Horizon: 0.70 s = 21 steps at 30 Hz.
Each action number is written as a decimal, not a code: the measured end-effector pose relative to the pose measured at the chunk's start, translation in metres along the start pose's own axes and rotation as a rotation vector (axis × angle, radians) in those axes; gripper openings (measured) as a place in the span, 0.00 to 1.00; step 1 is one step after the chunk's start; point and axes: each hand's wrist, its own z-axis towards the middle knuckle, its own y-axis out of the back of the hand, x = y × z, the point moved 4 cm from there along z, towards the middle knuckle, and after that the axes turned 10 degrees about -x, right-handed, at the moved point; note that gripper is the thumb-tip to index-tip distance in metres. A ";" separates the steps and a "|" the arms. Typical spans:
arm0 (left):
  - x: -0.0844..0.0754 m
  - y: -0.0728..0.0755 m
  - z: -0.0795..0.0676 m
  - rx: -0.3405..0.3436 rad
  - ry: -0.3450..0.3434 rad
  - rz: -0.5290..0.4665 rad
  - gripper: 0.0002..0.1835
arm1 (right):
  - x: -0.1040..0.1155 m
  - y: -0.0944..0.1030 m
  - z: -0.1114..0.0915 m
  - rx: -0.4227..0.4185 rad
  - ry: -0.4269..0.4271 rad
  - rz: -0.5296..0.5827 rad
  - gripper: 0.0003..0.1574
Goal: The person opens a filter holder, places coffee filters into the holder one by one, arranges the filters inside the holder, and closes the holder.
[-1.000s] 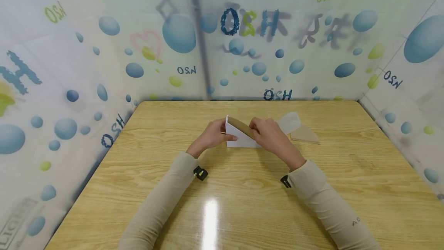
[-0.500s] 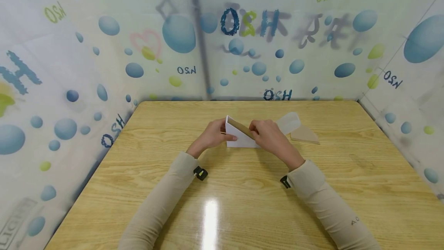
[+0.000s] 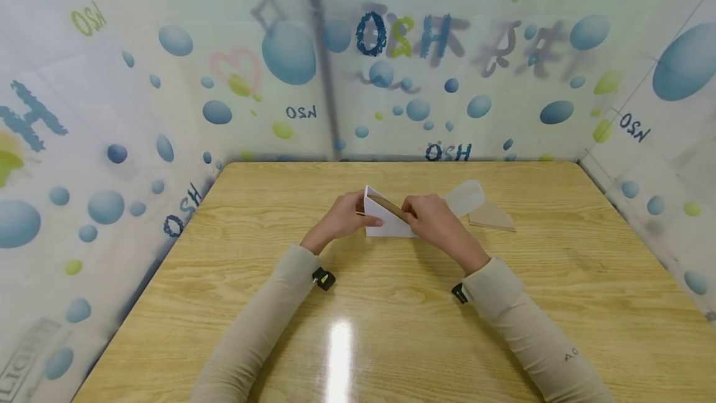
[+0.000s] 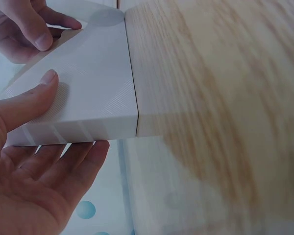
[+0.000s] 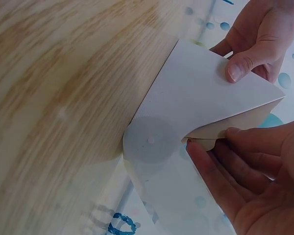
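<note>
Here, left grip (image 3: 342,217) holds box (image 3: 385,222) (right grip (image 3: 436,221) pinches paper (image 3: 390,207)).

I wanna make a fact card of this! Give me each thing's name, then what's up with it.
Left hand: grips white box
Right hand: pinches tan paper at the box's opening
Box top: slanted
Beyond right hand: pale piece, tan fan-shaped piece
Table: wood-patterned
Walls: blue and green spots
</note>
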 end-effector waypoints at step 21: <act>0.002 -0.001 0.001 0.012 0.007 0.008 0.22 | -0.003 -0.004 0.000 -0.032 0.006 0.015 0.06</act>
